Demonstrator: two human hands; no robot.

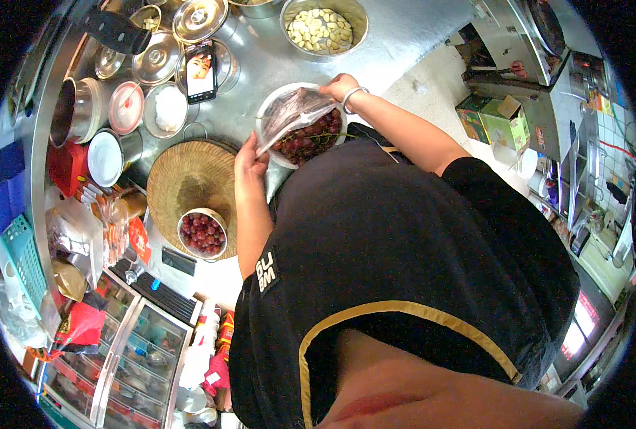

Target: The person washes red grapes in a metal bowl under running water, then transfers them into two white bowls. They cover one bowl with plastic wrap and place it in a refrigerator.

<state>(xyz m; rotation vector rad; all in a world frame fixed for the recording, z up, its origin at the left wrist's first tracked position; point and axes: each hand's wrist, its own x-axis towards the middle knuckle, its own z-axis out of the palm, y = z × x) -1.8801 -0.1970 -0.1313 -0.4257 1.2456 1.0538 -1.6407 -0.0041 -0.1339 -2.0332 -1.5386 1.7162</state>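
Observation:
A white round bowl lined or partly covered with a clear plastic bag stands on the steel counter, with red grapes and green stems inside. My left hand pinches the plastic at the bowl's near-left side. At the far right rim, my right hand, with a bangle at the wrist, grips the bag's edge. To the left, a smaller white bowl full of loose red grapes rests on a round wooden chopping block.
A steel pot of peeled garlic cloves stands beyond the bowl. Metal lids, a phone, a bowl of white stuff and a lidded tub crowd the left. A dark phone-like object lies beside the block.

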